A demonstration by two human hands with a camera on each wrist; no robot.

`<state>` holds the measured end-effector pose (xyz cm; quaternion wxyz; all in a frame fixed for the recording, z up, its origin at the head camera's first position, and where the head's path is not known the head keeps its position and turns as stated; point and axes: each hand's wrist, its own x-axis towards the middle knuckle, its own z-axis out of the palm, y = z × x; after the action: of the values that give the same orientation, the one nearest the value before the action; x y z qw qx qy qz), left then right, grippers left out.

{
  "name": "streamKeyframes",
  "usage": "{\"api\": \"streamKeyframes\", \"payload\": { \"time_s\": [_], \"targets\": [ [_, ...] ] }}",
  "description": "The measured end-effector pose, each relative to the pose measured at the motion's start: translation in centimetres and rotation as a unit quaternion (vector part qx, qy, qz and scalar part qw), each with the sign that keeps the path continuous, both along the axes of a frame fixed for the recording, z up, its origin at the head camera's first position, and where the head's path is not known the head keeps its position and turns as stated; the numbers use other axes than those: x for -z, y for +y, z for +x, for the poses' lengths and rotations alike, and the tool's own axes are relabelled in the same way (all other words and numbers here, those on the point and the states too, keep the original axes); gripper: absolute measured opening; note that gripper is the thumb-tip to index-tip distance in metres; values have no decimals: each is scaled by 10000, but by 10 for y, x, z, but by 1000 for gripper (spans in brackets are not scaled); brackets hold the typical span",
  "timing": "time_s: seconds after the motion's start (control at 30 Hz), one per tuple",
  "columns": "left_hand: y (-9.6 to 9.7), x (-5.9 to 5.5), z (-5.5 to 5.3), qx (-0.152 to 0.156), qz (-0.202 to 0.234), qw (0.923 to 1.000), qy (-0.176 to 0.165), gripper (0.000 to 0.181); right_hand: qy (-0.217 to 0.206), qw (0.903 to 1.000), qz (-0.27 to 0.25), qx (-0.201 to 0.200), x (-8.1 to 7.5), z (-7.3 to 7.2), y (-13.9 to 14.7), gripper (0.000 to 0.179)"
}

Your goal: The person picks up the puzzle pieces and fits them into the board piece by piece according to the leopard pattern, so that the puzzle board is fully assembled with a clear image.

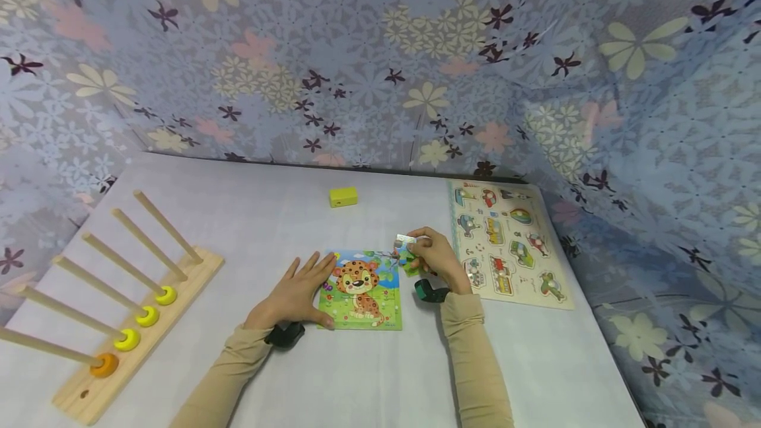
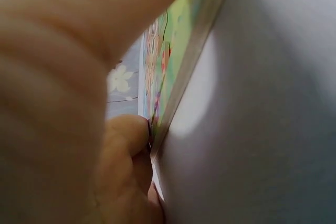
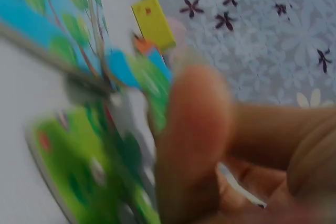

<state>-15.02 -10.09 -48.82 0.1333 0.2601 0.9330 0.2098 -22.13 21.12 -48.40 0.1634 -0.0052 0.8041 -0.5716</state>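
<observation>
A jigsaw puzzle (image 1: 388, 312) with a spotted leopard cub on grass lies on the table. My left hand (image 1: 300, 292) rests on its left side, fingers spread; in the left wrist view the thumb and fingers lie along the puzzle's edge (image 2: 191, 66). At the upper right of the puzzle, my right hand (image 1: 440, 257) pinches puzzle pieces (image 1: 407, 246) between thumb and fingers. Close up in the right wrist view, a blurred green piece (image 3: 73, 156) and a blue-and-green piece (image 3: 149, 80) show by the thumb. How many pieces the hand holds I cannot tell.
A yellow block (image 1: 343, 197) lies behind the puzzle. To the right is a board of picture shapes (image 1: 475, 243), partly behind the right hand. At left stands a wooden peg rack (image 1: 148, 322) with several yellow and orange rings. Floral cloth (image 1: 357, 84) hangs behind the table.
</observation>
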Motion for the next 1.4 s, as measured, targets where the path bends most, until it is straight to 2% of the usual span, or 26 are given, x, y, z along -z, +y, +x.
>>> {"api": "streamKeyframes", "payload": {
  "time_s": [0.17,0.3,0.5,0.7,0.97,1.17,1.3,1.4],
  "targets": [
    [0,1,0,-11,-2,10000,22,123,157,9965,82,-815,7,0,-15,29],
    [-1,0,0,0,-10,10000,13,123,135,9938,244,-1074,8,3,-24,22],
    [-1,0,-1,-5,-46,10000,-29,123,332,9922,791,-899,1,8,-35,16],
    [-1,0,-2,-1,-12,10000,-31,123,782,9790,1723,-759,-4,10,-43,11],
    [-2,1,-2,-4,-29,10000,-18,122,979,9694,2158,-648,-3,12,-49,13],
    [-4,0,-1,-44,-33,10000,-17,122,1009,9714,2084,-528,-1,13,-48,12],
    [-4,0,-1,2,20,10000,-1,122,1204,9768,1704,-486,1,16,-39,10],
    [-4,0,0,25,55,10000,-40,122,1316,9817,1352,-248,-3,19,-24,13]
  ]
}}
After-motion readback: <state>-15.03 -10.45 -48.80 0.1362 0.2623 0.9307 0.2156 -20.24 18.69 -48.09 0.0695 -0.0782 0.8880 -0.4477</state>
